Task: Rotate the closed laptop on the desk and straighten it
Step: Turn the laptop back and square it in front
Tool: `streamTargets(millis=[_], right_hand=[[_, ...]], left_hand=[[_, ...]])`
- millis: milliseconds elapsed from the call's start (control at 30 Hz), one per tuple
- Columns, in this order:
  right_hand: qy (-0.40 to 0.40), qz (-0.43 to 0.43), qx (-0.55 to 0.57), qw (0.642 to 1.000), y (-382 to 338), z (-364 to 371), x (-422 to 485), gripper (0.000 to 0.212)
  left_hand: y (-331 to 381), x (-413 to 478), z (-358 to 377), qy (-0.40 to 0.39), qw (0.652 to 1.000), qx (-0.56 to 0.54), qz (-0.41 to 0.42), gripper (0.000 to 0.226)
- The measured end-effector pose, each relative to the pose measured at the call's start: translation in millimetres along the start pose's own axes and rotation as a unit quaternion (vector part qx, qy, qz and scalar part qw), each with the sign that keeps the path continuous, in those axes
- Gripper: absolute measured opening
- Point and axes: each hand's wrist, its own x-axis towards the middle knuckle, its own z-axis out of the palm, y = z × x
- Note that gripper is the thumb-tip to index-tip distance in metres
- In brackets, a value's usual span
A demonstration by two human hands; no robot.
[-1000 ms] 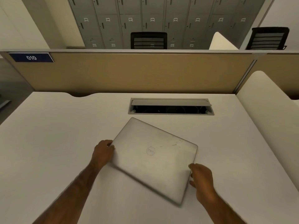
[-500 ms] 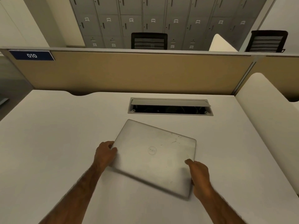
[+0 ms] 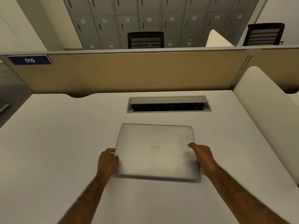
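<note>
A closed silver laptop [image 3: 156, 151] with a round logo on its lid lies flat on the white desk [image 3: 56, 151], its edges nearly parallel to the desk's back edge. My left hand [image 3: 107, 160] grips the laptop's left edge near the front corner. My right hand [image 3: 202, 156] holds the right edge, with the thumb resting on the lid. The laptop's near edge looks blurred.
An open cable tray [image 3: 169, 105] is set into the desk just behind the laptop. A tan partition [image 3: 129, 71] with a blue "010" label [image 3: 30, 60] closes off the back. A white side divider [image 3: 265, 113] stands at the right. Lockers and two black chairs lie beyond.
Both hands have turned the laptop counter-clockwise, from a diagonal lie to nearly square with the desk. My right hand moved forward along the right edge; my left hand stayed on the left edge.
</note>
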Motion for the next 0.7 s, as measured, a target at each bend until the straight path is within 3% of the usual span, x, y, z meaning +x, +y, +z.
streamTargets(millis=[233, 367, 500, 600, 700], right_hand=[[-0.023, -0.010, 0.003, 1.000, -18.4, -3.1, 0.7, 0.043], [-0.022, -0.006, -0.009, 1.000, -11.7, -5.9, -0.3, 0.074], [-0.028, 0.000, -0.004, 1.000, -15.3, -4.9, -1.2, 0.054], [-0.024, -0.012, -0.010, 1.000, -11.6, -4.5, 4.1, 0.066], [-0.016, -0.021, -0.028, 0.999, -9.1, -3.6, 7.6, 0.061]], left_hand=[[5.2, -5.6, 3.7, -0.002, 1.000, 0.007, -0.005, 0.034], [7.4, -7.1, 5.3, -0.001, 1.000, 0.015, 0.004, 0.033], [8.6, -6.9, 4.4, -0.007, 1.000, 0.010, -0.010, 0.034], [7.2, -7.3, 4.5, 0.002, 1.000, 0.002, -0.026, 0.034], [5.3, -8.7, 6.1, 0.004, 0.999, -0.002, -0.042, 0.034]])
